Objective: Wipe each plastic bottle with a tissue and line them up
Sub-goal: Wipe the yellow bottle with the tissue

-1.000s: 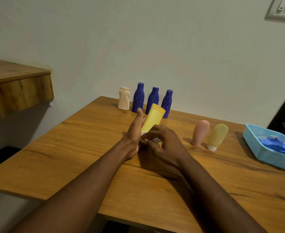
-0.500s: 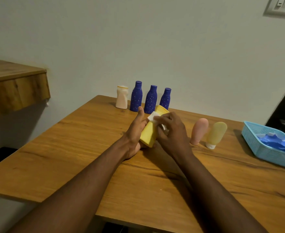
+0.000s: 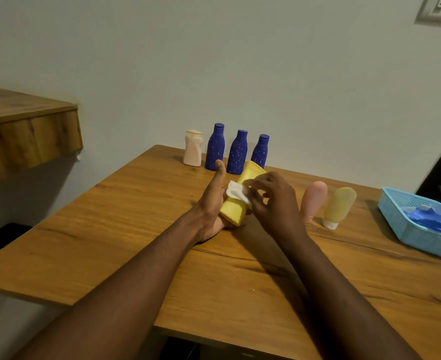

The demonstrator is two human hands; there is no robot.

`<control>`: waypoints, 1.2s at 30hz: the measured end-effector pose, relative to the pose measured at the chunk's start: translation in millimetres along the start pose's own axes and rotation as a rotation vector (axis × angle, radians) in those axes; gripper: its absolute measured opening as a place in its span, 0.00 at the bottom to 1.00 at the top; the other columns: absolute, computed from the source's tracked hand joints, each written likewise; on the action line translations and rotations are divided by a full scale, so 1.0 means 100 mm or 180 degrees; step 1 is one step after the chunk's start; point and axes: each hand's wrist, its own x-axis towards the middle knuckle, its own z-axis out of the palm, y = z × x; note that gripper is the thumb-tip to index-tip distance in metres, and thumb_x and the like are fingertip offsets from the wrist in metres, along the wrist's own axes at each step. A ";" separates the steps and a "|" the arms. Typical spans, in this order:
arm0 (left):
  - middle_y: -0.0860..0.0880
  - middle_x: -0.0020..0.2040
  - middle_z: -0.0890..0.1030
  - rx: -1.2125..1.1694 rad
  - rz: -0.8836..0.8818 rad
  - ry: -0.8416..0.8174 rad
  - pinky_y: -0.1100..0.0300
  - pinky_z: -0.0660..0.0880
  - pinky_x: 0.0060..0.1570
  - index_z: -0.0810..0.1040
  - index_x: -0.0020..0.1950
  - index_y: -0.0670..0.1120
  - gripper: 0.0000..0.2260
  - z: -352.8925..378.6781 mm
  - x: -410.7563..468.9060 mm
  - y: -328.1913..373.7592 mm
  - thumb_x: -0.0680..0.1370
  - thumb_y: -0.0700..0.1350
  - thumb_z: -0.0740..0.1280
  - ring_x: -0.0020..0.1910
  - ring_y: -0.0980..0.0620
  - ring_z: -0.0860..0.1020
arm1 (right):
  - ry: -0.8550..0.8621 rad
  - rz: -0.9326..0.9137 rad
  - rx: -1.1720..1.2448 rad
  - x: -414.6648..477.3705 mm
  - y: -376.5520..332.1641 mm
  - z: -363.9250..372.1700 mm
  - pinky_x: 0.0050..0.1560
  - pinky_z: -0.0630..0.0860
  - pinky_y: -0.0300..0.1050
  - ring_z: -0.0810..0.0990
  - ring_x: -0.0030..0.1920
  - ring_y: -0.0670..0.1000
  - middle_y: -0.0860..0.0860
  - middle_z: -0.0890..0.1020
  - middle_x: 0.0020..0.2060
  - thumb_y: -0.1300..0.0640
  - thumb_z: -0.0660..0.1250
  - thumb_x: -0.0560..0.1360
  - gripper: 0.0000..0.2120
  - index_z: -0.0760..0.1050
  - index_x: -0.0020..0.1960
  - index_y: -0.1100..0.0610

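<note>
Your left hand point(image 3: 211, 203) cradles the yellow bottle point(image 3: 234, 213) above mid-table point(image 3: 136, 229), fingers curled beneath, tilted toward one o'clock so its side faces you; your right hand point(image 3: 274, 201) pinches the tissue point(image 3: 236, 192) against it.

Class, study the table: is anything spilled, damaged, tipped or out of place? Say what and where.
Nothing looks spilled or damaged. The yellow plastic tube is tilted only because the left hand holds it while the right hand presses a white tissue to it.
</note>
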 end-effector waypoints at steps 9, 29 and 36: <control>0.43 0.58 0.86 -0.0194 0.0002 -0.0038 0.40 0.76 0.65 0.80 0.61 0.50 0.36 0.00 -0.01 0.00 0.78 0.75 0.49 0.62 0.41 0.82 | -0.0612 -0.0356 -0.0078 -0.09 -0.16 0.00 0.47 0.79 0.47 0.76 0.47 0.47 0.48 0.78 0.49 0.57 0.72 0.76 0.12 0.81 0.59 0.54; 0.43 0.57 0.82 0.0229 -0.0103 -0.0021 0.50 0.77 0.47 0.75 0.68 0.49 0.20 0.02 -0.01 -0.04 0.85 0.60 0.56 0.49 0.47 0.81 | 0.0026 0.0131 0.0202 -0.01 0.03 -0.08 0.53 0.81 0.46 0.78 0.53 0.47 0.48 0.78 0.55 0.59 0.71 0.77 0.11 0.82 0.59 0.51; 0.44 0.55 0.83 0.0233 -0.0058 0.0100 0.51 0.80 0.44 0.77 0.64 0.49 0.17 0.01 0.01 -0.04 0.85 0.58 0.57 0.49 0.47 0.82 | -0.0305 0.0013 0.0152 -0.03 -0.05 -0.10 0.52 0.81 0.48 0.79 0.49 0.47 0.48 0.81 0.50 0.62 0.71 0.75 0.10 0.83 0.55 0.53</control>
